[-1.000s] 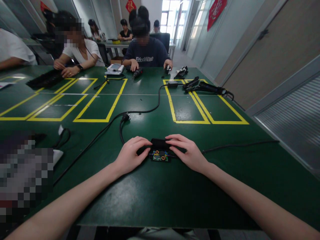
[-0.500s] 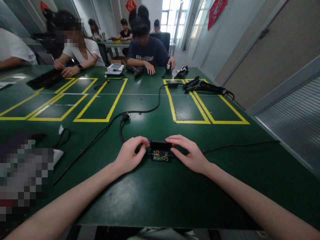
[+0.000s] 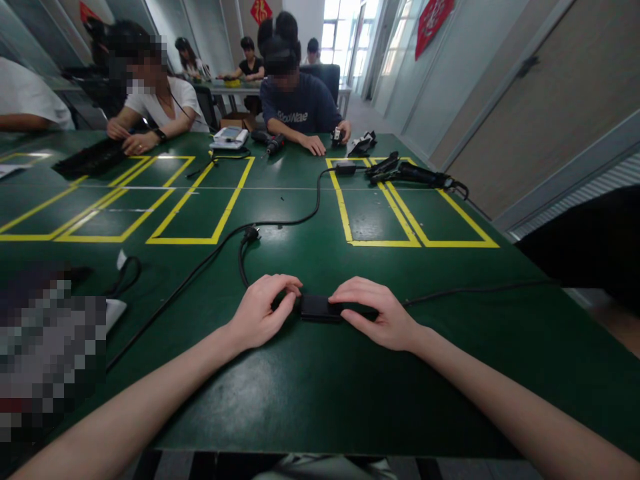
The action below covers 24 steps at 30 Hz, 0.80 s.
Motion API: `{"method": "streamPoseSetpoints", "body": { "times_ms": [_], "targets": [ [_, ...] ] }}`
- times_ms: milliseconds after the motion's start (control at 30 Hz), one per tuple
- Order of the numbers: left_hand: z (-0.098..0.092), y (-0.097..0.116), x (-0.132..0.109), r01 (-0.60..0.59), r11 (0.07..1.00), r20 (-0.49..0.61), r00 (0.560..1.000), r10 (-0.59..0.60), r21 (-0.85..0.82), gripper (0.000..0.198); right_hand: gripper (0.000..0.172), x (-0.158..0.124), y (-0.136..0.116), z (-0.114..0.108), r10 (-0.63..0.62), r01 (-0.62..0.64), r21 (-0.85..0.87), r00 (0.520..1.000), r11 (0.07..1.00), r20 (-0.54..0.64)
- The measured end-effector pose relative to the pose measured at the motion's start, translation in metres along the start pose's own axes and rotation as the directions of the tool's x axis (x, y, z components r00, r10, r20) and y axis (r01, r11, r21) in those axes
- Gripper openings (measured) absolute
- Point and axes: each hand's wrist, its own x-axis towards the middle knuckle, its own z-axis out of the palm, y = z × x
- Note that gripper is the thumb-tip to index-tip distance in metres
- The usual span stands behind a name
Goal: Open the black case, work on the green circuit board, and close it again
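A black power adapter box [image 3: 320,309] lies on the green table in front of me, its lid lowered over the case so the circuit board inside is hidden. At its left end, my left hand [image 3: 264,308] has curved fingers and thumb closing on the edge. My right hand [image 3: 375,310] grips the other end, fingertips on the lid and thumb at the near side. One black cable [image 3: 475,291] runs off to the right from behind my right hand. A black cord with a plug [image 3: 251,234] curves up beyond my left hand.
A long black cord [image 3: 200,263] crosses the table to another adapter [image 3: 345,169] and a bundled cable [image 3: 415,175]. Yellow tape [image 3: 385,244] marks rectangles. A power drill [image 3: 275,144] lies by a co-worker [image 3: 305,100] opposite. Someone's dark clothing [image 3: 590,233] shows at right.
The lid has swung down over the case, covering the circuit board that was showing. My hands have stayed at both ends. A dark-clothed person has come in at the right edge.
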Motion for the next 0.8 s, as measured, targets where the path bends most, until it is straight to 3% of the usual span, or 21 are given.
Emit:
{"method": "streamPoseSetpoints", "body": {
  "times_ms": [233,800],
  "targets": [
    [0.006,-0.003,-0.001,-0.175,0.979,0.164,0.974,0.157,0.101,0.041,0.017,0.000,0.000,0.001,-0.024,0.024,-0.007,0.999,1.000,-0.021],
    [0.010,0.006,-0.001,-0.246,0.958,0.220,0.952,0.211,0.148,0.024,0.014,0.001,-0.004,0.001,0.012,-0.012,0.018,1.000,1.000,-0.015]
  ]
}}
